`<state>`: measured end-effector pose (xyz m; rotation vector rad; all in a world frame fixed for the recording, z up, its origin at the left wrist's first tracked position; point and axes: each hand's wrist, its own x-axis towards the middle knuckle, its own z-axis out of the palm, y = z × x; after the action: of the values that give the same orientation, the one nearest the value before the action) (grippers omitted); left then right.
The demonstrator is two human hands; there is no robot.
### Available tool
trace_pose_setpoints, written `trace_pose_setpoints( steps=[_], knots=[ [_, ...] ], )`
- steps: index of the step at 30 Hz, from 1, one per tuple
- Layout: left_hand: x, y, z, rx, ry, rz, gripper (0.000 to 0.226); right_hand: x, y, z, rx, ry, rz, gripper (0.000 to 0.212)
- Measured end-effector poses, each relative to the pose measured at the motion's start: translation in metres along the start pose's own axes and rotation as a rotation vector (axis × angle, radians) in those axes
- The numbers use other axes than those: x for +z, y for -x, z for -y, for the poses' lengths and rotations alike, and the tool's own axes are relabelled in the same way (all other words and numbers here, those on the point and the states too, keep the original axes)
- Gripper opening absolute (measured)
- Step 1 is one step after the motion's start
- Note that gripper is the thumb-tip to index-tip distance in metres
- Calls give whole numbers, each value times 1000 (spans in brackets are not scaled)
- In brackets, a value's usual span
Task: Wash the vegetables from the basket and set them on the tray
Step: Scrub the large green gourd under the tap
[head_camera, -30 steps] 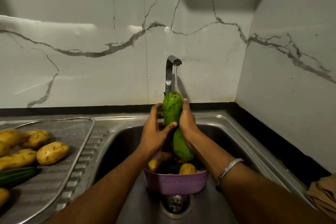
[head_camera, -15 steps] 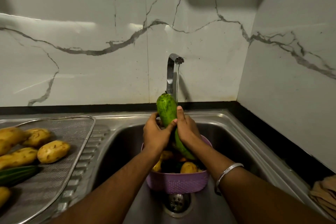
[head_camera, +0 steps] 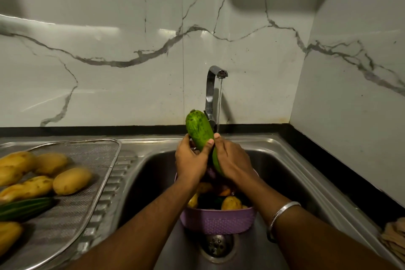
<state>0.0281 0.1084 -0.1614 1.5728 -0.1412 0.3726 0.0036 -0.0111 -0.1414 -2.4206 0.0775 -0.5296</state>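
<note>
So I had both hands on the cucumber (head_camera: pixel 199 130): smooth, waxy, speckled green skin, blunt rounded tip tilted up and left. My left hand (head_camera: pixel 191 161) curled its fingers around the lower half, thumb laid across the front. My right hand (head_camera: pixel 232 161) wrapped the other side, fingers closed on it too. The thin stream from the chrome tap (head_camera: pixel 211 92) landed right by my right fingertips.

Directly under my wrists sat the purple plastic basket (head_camera: pixel 217 220), perforated wall, with yellowish potatoes and something dark still inside. It stood in the brushed steel sink (head_camera: pixel 295 182), just above the drain (head_camera: pixel 215 244).

Off to the left, the wire-mesh tray (head_camera: pixel 87 173) with its rounded rim lay on the ribbed drainboard, holding potatoes (head_camera: pixel 71 181) and a dark green cucumber (head_camera: pixel 24 208). The mesh nearest the sink was bare.
</note>
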Motion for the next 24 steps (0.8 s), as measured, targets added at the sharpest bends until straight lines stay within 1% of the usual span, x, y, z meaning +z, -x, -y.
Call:
trace_pose_setpoints(
  steps=[2,5,7,9,11,12,14,15,16,18,20,21,22,23,24],
  knots=[
    [-1,2,-2,31,-40,26,61,2,-2,5,-9,-30,-9,56],
    [-3,1,-3,42,-13,-4,72,3,1,-1,-61,-42,-4,55],
    [-6,-2,-1,42,36,-31,81,1,4,-9,-29,-19,-14,59],
    [-9,-5,0,49,98,-55,81,-2,2,-17,73,-11,-43,65],
    [-11,-7,-3,81,138,-54,71,-1,0,-20,188,-77,-42,63],
    [-11,-6,-5,103,133,-58,65,0,-1,-20,271,-183,-41,60],
    [-12,-7,-8,148,98,-57,54,3,-4,-16,544,-565,9,52],
    [-13,-7,-9,172,83,-43,52,3,-4,-16,676,-742,61,52],
    [-14,-7,-10,192,76,-29,55,3,-4,-16,770,-864,123,52],
    [-16,-8,-11,233,71,-3,62,2,-3,-17,890,-989,244,56],
    [-17,-8,-10,258,48,-7,65,2,-3,-16,970,-1067,303,61],
    [-17,-8,-9,256,49,-14,64,2,-4,-13,964,-1052,295,61],
    [-17,-8,-8,246,54,-24,61,0,-3,-9,908,-978,248,59],
    [-18,-9,-6,229,61,-40,57,1,-3,-6,808,-797,151,54],
    [-18,-11,-5,208,60,-53,53,2,-3,-4,675,-550,21,49]
  ],
)
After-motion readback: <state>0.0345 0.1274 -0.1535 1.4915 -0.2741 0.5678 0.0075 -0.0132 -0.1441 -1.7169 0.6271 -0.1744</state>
